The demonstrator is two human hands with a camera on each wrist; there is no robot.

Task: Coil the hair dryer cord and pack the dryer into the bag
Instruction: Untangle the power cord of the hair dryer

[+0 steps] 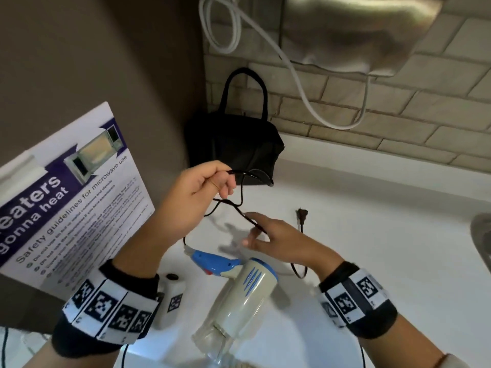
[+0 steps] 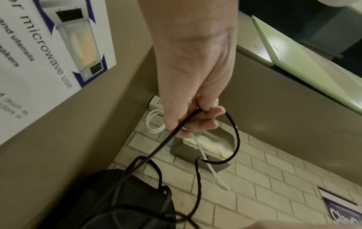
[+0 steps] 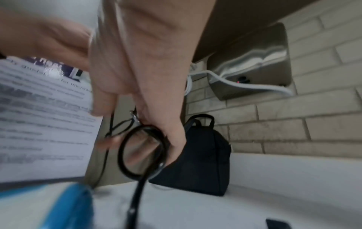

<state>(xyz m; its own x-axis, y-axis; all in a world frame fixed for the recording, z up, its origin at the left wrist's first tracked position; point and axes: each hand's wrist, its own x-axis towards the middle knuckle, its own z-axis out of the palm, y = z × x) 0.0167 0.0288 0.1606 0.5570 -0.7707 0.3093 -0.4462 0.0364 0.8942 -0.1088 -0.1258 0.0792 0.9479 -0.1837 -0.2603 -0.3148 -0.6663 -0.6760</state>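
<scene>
The cream and blue hair dryer (image 1: 239, 288) lies on the white counter (image 1: 385, 248) between my forearms. Its black cord (image 1: 240, 197) rises from the handle to my left hand (image 1: 220, 179), which pinches it with a small loop hanging over the fingers. In the left wrist view the left hand (image 2: 201, 114) grips the cord (image 2: 236, 139). Lower down, my right hand (image 1: 256, 229) pinches the same cord, and its fingers curl round the cord (image 3: 137, 193) in the right wrist view. The plug (image 1: 302, 216) rests on the counter. The black bag (image 1: 239, 147) stands upright at the back corner.
A microwave safety poster (image 1: 74, 197) leans on the left wall. A steel wall unit (image 1: 358, 30) with a white cable (image 1: 300, 86) hangs above the tiled wall. A sink rim (image 1: 481, 235) shows at the right edge. A small white box (image 1: 172, 296) sits beside the dryer.
</scene>
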